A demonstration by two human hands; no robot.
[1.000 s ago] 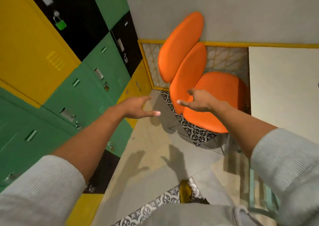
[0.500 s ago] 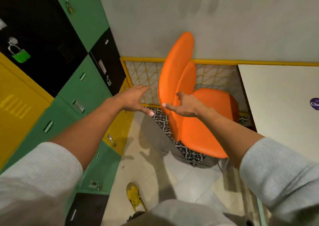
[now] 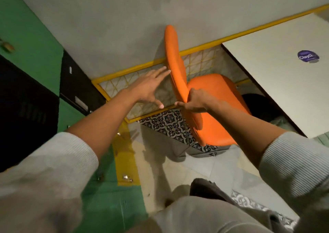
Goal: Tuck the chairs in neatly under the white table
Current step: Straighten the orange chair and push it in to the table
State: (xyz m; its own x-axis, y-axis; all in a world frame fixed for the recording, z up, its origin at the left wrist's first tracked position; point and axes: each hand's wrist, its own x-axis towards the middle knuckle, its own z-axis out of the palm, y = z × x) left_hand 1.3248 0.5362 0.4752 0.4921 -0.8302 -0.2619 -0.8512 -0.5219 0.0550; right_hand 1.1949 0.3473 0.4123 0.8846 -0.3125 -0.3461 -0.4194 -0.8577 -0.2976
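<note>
An orange chair (image 3: 213, 97) stands beside the white table (image 3: 284, 72), its seat partly under the table's left edge. Seen edge-on, its two-part backrest (image 3: 175, 67) rises towards the grey wall. My right hand (image 3: 194, 101) grips the backrest's edge between the upper and lower pads. My left hand (image 3: 151, 88) is open with fingers spread, fingertips touching the back face of the upper pad. The chair's legs are hidden.
Green, black and yellow lockers (image 3: 44, 97) line the left side. A yellow-framed mesh panel (image 3: 135, 83) runs along the grey wall behind the chair. A round purple sticker (image 3: 308, 56) lies on the table. Patterned floor tiles (image 3: 169, 124) lie below the chair.
Both hands have reached forward to the backrest. My right hand has closed on its edge and my left fingertips have come to its back face. The view has tilted.
</note>
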